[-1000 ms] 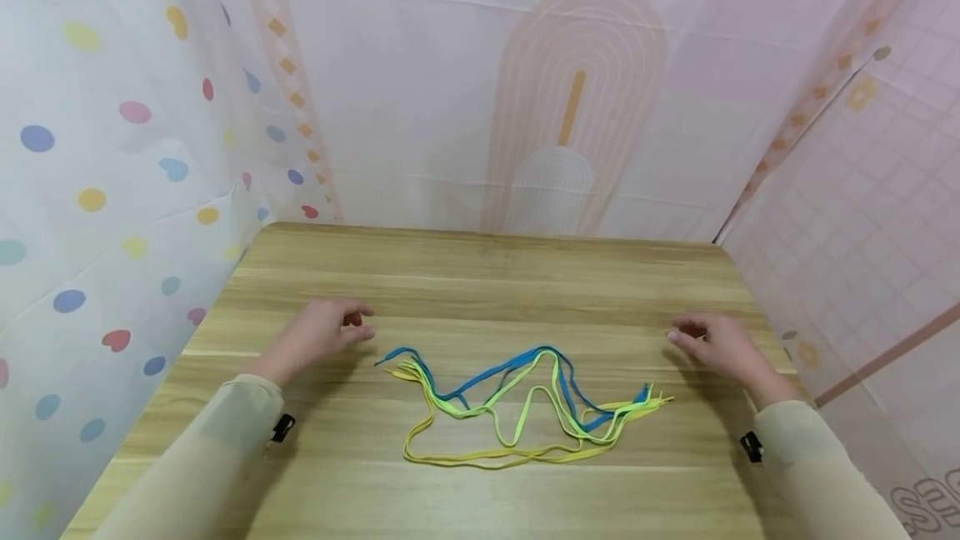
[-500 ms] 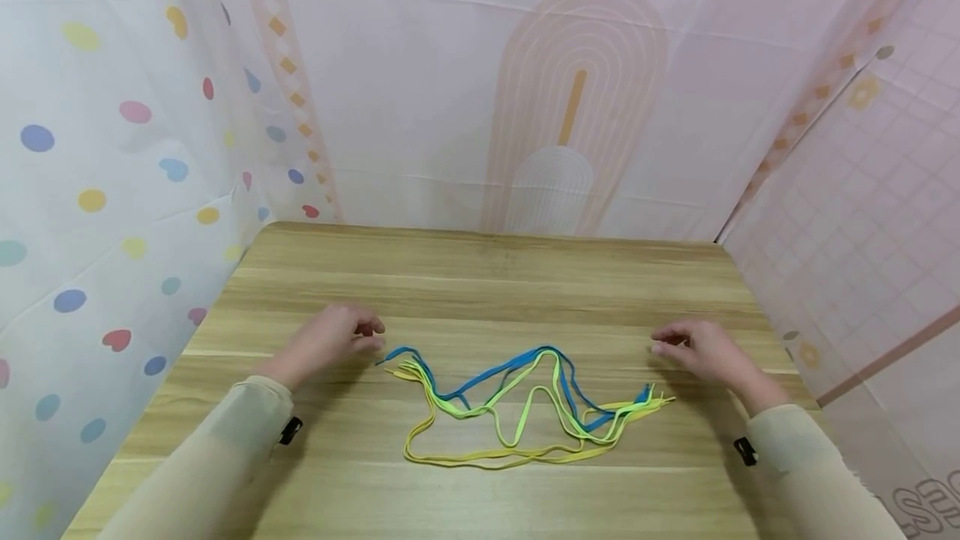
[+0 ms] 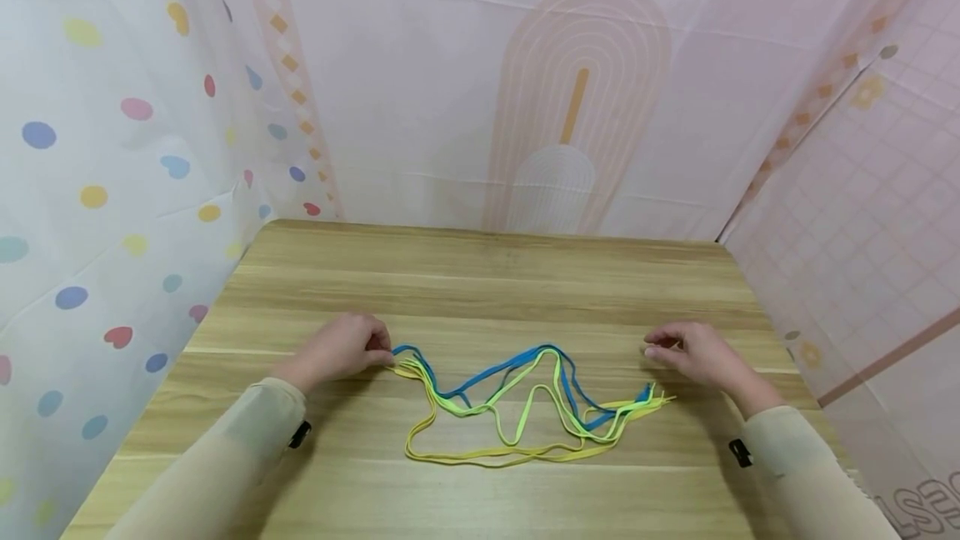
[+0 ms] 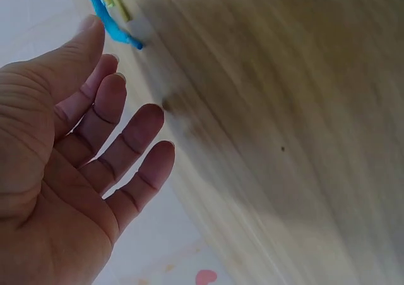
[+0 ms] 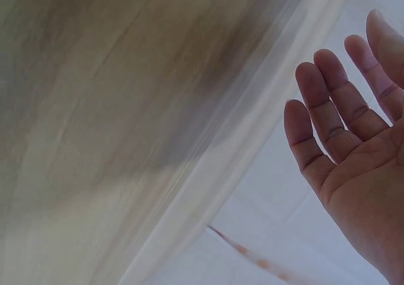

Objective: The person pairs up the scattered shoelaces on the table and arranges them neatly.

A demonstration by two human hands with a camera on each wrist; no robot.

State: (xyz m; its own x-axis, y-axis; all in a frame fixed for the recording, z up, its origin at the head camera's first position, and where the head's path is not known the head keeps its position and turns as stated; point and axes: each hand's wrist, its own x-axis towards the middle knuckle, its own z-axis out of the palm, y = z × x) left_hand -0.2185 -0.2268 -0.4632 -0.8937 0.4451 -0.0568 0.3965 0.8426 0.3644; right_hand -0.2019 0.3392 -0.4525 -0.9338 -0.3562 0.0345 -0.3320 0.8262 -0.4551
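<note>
Blue [image 3: 489,372], lime-green [image 3: 513,443] and yellow [image 3: 480,461] flat shoelaces lie loosely across the middle of the table, their ends gathered at left and right. My left hand [image 3: 351,347] is at the left end of the blue lace, partly covering its tip in the head view. In the left wrist view that blue tip [image 4: 117,32] shows beyond my thumb, and the loosely bent fingers hold nothing. My right hand [image 3: 693,350] hovers above and to the right of the laces' right ends, fingers relaxed and apart from them.
The wooden table [image 3: 480,282] has its far edge against a pale patterned curtain [image 3: 412,107]. A dotted curtain [image 3: 97,148] hangs on the left and a grid-patterned one [image 3: 885,232] on the right.
My left hand has moved right and down to the blue lace's left end. My right hand has shifted slightly left and down. The laces keep their layout.
</note>
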